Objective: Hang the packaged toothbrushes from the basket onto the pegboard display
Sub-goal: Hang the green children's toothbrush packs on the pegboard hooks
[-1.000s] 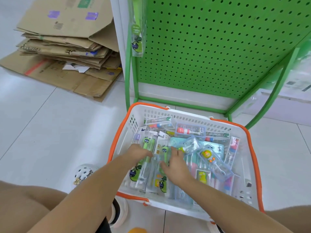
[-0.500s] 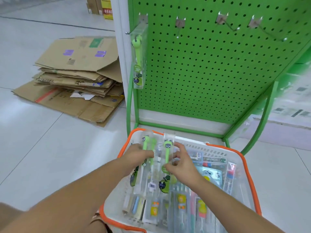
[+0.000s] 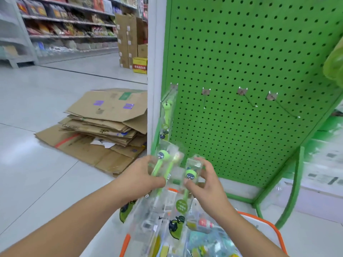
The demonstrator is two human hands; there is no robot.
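Down by the green pegboard [image 3: 241, 75], the person's left hand [image 3: 146, 175] grips a clear pack of green toothbrushes [image 3: 165, 164], fingers curled round it. Just beside it, the right hand [image 3: 206, 184] pinches a second toothbrush pack [image 3: 192, 175] between thumb and fingers. Both packs are held up above the orange-rimmed basket [image 3: 269, 223], which holds more packaged brushes. One pack already hangs [image 3: 167, 115] on the leftmost hook of the board; three bare hooks [image 3: 246, 98] stand to its right. Flattened cardboard [image 3: 104, 127] lies stacked on the floor off to the left.
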